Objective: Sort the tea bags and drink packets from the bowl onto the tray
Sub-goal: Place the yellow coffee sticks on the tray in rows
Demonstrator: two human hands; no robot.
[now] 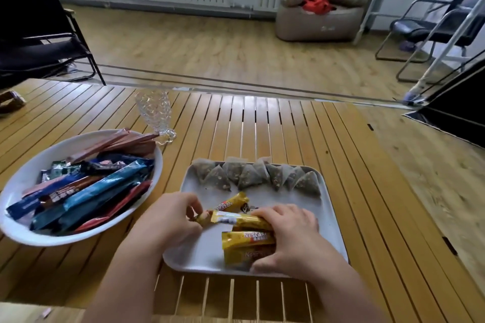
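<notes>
Left hand (170,220) pinching one end of a yellow packet (236,220), right hand (291,236) curled over the yellow packets on the tray (333,217). Tea bags (257,176) rowed at the tray's 12 o'clock edge; bowl (23,178) of packets at its 9 o'clock.

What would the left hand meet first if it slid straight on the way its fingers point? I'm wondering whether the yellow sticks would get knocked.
Probably the yellow stick packet the left hand already pinches, then the right hand across the tray; depth is uncertain.
</notes>
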